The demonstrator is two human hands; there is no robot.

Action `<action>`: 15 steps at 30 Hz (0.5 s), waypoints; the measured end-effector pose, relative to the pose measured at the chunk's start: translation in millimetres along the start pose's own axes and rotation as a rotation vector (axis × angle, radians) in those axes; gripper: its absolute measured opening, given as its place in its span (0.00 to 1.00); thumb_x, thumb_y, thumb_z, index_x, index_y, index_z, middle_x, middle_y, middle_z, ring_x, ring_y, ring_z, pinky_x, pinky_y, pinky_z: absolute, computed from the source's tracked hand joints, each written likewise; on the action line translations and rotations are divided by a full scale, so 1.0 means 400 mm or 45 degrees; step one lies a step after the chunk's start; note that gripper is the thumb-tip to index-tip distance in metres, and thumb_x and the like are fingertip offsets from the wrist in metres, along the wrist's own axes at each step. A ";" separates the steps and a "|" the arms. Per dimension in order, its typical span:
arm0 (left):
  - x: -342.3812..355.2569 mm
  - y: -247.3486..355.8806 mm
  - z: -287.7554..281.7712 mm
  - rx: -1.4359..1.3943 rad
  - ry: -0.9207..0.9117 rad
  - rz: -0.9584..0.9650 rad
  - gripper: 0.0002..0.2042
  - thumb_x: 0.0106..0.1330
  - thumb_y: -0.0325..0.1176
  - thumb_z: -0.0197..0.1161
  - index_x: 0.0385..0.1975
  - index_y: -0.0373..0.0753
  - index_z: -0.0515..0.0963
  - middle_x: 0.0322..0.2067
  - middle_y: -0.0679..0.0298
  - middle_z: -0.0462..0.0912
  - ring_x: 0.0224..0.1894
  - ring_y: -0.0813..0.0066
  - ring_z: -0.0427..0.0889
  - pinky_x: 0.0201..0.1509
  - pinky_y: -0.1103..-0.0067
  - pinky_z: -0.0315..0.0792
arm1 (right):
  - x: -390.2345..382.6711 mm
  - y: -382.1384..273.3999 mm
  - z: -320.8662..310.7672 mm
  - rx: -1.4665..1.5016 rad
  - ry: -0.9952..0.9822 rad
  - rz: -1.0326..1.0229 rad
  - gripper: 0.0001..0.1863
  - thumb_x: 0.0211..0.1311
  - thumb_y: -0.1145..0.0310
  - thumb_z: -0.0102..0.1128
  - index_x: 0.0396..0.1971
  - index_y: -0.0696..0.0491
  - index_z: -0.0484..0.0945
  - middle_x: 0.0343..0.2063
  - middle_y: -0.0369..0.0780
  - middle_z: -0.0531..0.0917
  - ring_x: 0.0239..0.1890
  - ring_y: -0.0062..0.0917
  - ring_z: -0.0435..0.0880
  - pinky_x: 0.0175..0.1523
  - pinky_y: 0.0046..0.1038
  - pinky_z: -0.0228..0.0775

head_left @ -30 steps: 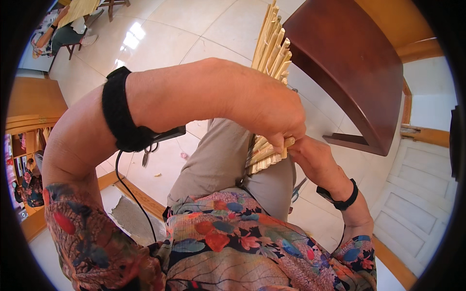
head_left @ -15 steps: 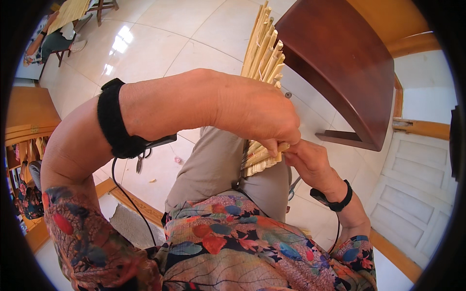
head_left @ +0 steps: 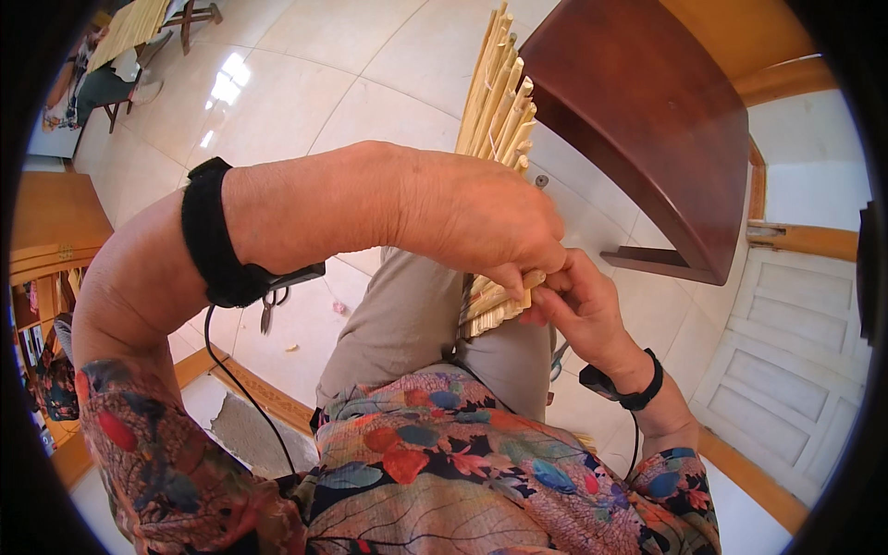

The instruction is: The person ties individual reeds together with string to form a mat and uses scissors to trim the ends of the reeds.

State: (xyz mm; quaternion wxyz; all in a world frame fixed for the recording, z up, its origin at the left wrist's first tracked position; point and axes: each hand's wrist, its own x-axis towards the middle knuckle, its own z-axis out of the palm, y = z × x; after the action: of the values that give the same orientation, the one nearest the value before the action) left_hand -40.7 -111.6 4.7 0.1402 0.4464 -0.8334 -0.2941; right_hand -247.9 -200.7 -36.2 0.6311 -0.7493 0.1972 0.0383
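Note:
A bundle of pale dry reed-like stalks (head_left: 492,102), tied with thin string, stands on end between my thighs, its lower part resting over my lap. My left hand (head_left: 504,222) crosses over it, fingers bent and closed on the stalk ends at the near side. At the bundle's right, my right hand (head_left: 583,301) has thumb and fingers closed on the same ends, close against the left fingertips. Exactly what lies between the fingertips is partly hidden. Scissors (head_left: 267,314) lie on the tiled floor beyond my left forearm.
A dark red-brown wooden piece of furniture (head_left: 638,111) stands close at the right, beside a white door (head_left: 777,370). At upper left, another person (head_left: 97,97) sits on a stool holding a slatted straw mat (head_left: 125,32). A wooden cabinet (head_left: 55,208) stands at left.
My right hand has shifted its fingers upward around the stalk ends, thumb now more visible. The whole view has shifted slightly, with bundle and furniture appearing further left.

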 end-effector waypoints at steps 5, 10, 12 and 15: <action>-0.004 0.001 -0.001 0.027 0.042 0.024 0.11 0.53 0.39 0.59 0.30 0.39 0.73 0.32 0.63 0.72 0.39 0.63 0.73 0.39 0.72 0.73 | -0.003 0.011 0.020 0.166 0.055 -0.006 0.16 0.59 0.78 0.50 0.47 0.60 0.62 0.29 0.38 0.79 0.28 0.18 0.79 0.34 0.18 0.72; -0.005 -0.002 0.007 0.051 0.046 0.029 0.12 0.53 0.39 0.60 0.33 0.40 0.73 0.33 0.63 0.72 0.40 0.62 0.73 0.39 0.71 0.73 | 0.001 0.009 0.048 0.241 0.114 -0.064 0.18 0.58 0.79 0.48 0.49 0.60 0.60 0.32 0.41 0.79 0.30 0.19 0.80 0.36 0.19 0.71; -0.006 -0.002 0.010 0.066 0.053 0.037 0.12 0.53 0.39 0.60 0.34 0.40 0.73 0.34 0.63 0.72 0.40 0.62 0.73 0.38 0.71 0.73 | 0.002 0.008 0.059 -0.096 0.111 -0.338 0.20 0.55 0.78 0.48 0.49 0.60 0.60 0.33 0.44 0.79 0.30 0.22 0.81 0.36 0.20 0.70; -0.005 0.001 0.009 0.014 0.080 0.059 0.13 0.53 0.38 0.60 0.35 0.40 0.73 0.34 0.62 0.71 0.39 0.61 0.73 0.37 0.70 0.73 | 0.005 0.026 0.069 -0.099 0.208 -0.379 0.24 0.52 0.77 0.50 0.52 0.59 0.60 0.28 0.43 0.78 0.27 0.23 0.80 0.33 0.22 0.69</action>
State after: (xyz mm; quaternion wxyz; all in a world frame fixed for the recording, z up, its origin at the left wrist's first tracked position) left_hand -41.5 -108.6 2.2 0.1706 0.4368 -0.8403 -0.2721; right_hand -244.3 -175.9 -52.0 0.5823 -0.7946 0.1330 -0.1090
